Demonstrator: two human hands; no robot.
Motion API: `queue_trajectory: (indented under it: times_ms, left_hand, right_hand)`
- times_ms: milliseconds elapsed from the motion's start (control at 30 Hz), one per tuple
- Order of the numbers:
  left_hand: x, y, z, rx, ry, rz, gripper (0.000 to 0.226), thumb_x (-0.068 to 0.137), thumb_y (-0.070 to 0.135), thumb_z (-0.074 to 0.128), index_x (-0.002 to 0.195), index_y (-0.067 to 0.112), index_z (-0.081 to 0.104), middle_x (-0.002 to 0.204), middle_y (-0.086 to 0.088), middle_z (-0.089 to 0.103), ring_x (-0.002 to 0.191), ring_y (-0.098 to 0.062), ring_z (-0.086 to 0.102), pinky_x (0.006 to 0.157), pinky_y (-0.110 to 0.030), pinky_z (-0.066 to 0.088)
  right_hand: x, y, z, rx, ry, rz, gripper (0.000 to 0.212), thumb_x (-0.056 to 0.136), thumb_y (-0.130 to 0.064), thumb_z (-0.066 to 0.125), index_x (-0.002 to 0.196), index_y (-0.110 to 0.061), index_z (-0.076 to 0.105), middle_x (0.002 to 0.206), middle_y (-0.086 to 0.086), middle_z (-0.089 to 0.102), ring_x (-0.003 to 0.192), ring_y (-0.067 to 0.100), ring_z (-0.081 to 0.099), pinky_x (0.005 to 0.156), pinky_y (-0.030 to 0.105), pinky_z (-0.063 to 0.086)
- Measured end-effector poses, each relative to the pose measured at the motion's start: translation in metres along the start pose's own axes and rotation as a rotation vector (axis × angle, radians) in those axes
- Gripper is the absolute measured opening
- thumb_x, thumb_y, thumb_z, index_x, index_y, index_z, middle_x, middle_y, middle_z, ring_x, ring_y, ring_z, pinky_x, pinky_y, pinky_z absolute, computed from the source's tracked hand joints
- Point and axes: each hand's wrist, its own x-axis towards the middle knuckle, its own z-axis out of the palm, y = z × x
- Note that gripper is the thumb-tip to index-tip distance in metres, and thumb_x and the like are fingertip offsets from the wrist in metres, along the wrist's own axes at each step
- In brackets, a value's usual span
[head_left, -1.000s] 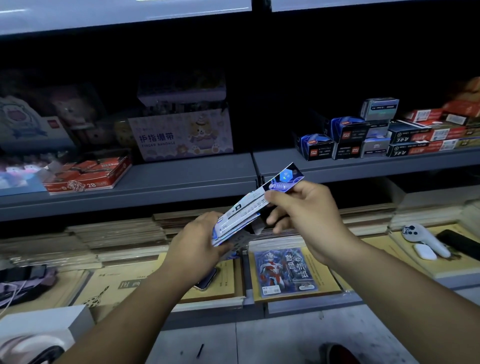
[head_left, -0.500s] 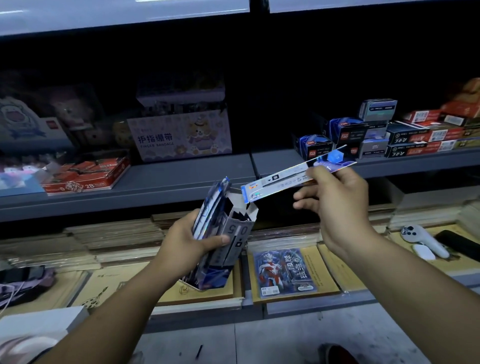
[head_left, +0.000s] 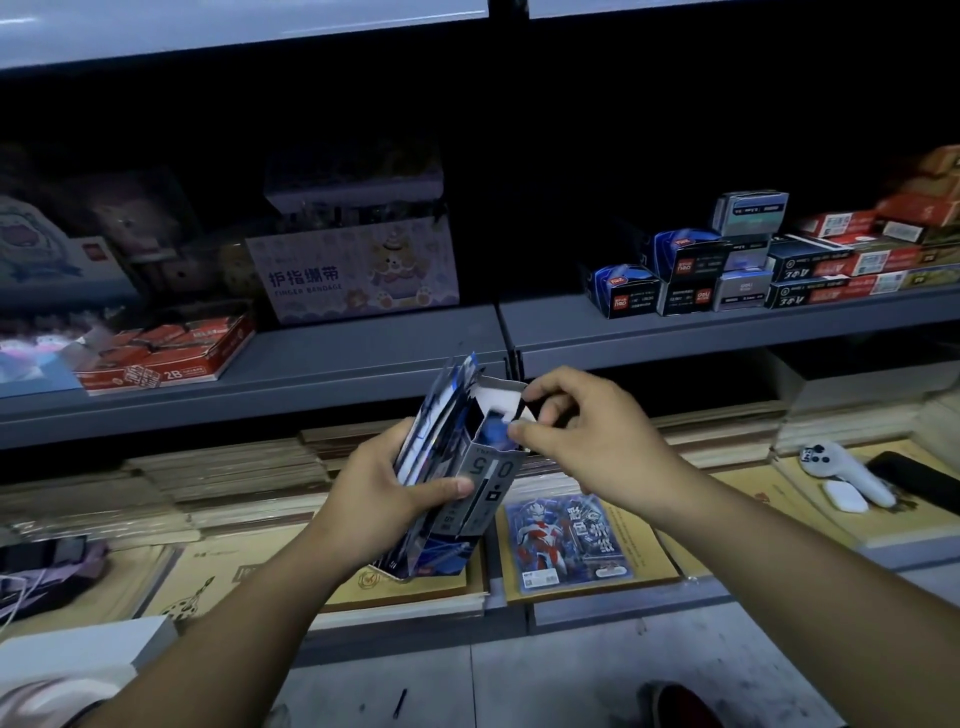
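My left hand (head_left: 382, 491) grips a tall blue and grey cardboard display box (head_left: 457, 488), tilted, with its top flap open and several flat blue packets standing in it. My right hand (head_left: 582, 434) is at the box's open top, thumb and forefinger pinching the blue end of one packet (head_left: 493, 432) that is mostly down inside the box. The rest of that packet is hidden by the box wall.
Grey shop shelves (head_left: 363, 353) run across in front of me. A finger bandage carton (head_left: 358, 273) and red 2B boxes (head_left: 166, 353) sit left, small dark boxes (head_left: 691, 275) right. Below lie yellow-brown books, a hero card pack (head_left: 569, 535) and a white controller (head_left: 841, 470).
My right hand drew a packet away up to the right, then brought it back and pushed it down into the box. My left hand turned the box more upright.
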Motion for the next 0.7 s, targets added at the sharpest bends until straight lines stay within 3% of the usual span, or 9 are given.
queue_trajectory:
  times_ms: [100, 200, 300, 433, 533, 600, 700]
  left_hand:
    - [0.002, -0.005, 0.002, 0.088, 0.015, 0.014, 0.049, 0.079, 0.023, 0.089, 0.120, 0.035, 0.066, 0.109, 0.013, 0.077, 0.098, -0.004, 0.073, 0.090, -0.037, 0.061]
    - [0.005, -0.010, 0.002, 0.298, 0.032, 0.053, 0.046, 0.078, 0.028, 0.089, 0.115, 0.038, 0.064, 0.105, 0.017, 0.074, 0.094, 0.002, 0.068, 0.084, -0.025, 0.056]
    - [0.007, -0.012, 0.005, 0.459, 0.024, 0.104, 0.045, 0.079, 0.029, 0.088, 0.115, 0.036, 0.062, 0.104, 0.019, 0.067, 0.094, 0.001, 0.062, 0.074, -0.010, 0.042]
    - [0.009, -0.016, 0.008, 0.520, 0.043, 0.126, 0.049, 0.081, 0.031, 0.086, 0.123, 0.034, 0.061, 0.108, 0.016, 0.064, 0.096, -0.001, 0.058, 0.075, -0.012, 0.040]
    - [0.010, -0.016, 0.009, 0.558, 0.055, 0.149, 0.050, 0.081, 0.032, 0.086, 0.123, 0.034, 0.061, 0.109, 0.016, 0.064, 0.098, -0.004, 0.058, 0.080, -0.021, 0.046]
    - [0.010, -0.015, 0.010, 0.576, 0.063, 0.155, 0.048, 0.080, 0.033, 0.086, 0.121, 0.033, 0.061, 0.106, 0.016, 0.063, 0.097, -0.007, 0.060, 0.082, -0.029, 0.050]
    - [0.011, -0.016, 0.009, 0.574, 0.072, 0.142, 0.043, 0.080, 0.034, 0.086, 0.115, 0.034, 0.061, 0.100, 0.017, 0.061, 0.090, -0.007, 0.059, 0.075, -0.025, 0.046]
  right_hand:
    - [0.001, 0.000, 0.000, -0.010, 0.092, -0.058, 0.022, 0.089, -0.028, 0.077, 0.107, -0.026, 0.064, 0.083, 0.001, 0.059, 0.054, 0.002, 0.045, 0.058, 0.021, 0.040]
    - [-0.002, -0.008, 0.001, 0.144, 0.120, -0.122, 0.003, 0.096, -0.024, 0.069, 0.094, -0.022, 0.068, 0.074, 0.007, 0.058, 0.054, 0.004, 0.044, 0.056, 0.022, 0.039]
    - [-0.005, -0.012, 0.003, 0.205, 0.065, -0.123, 0.026, 0.099, -0.031, 0.065, 0.075, -0.021, 0.069, 0.063, -0.005, 0.062, 0.051, 0.003, 0.049, 0.053, 0.020, 0.039]
    - [-0.004, -0.009, 0.006, 0.176, 0.043, -0.109, 0.030, 0.092, -0.034, 0.073, 0.076, -0.009, 0.069, 0.076, 0.016, 0.067, 0.065, 0.029, 0.059, 0.062, 0.036, 0.049]
    - [-0.003, -0.007, 0.007, 0.194, 0.087, -0.080, 0.025, 0.089, -0.021, 0.077, 0.075, -0.004, 0.065, 0.078, 0.023, 0.061, 0.064, 0.017, 0.049, 0.063, 0.031, 0.043]
    - [-0.002, -0.009, 0.007, 0.207, 0.141, -0.058, 0.019, 0.090, -0.013, 0.073, 0.076, -0.002, 0.065, 0.076, 0.022, 0.059, 0.064, 0.014, 0.047, 0.063, 0.030, 0.041]
    - [0.001, -0.012, -0.001, 0.344, 0.252, -0.026, 0.020, 0.091, -0.012, 0.067, 0.075, -0.005, 0.059, 0.057, 0.003, 0.045, 0.056, 0.016, 0.038, 0.057, 0.029, 0.031]
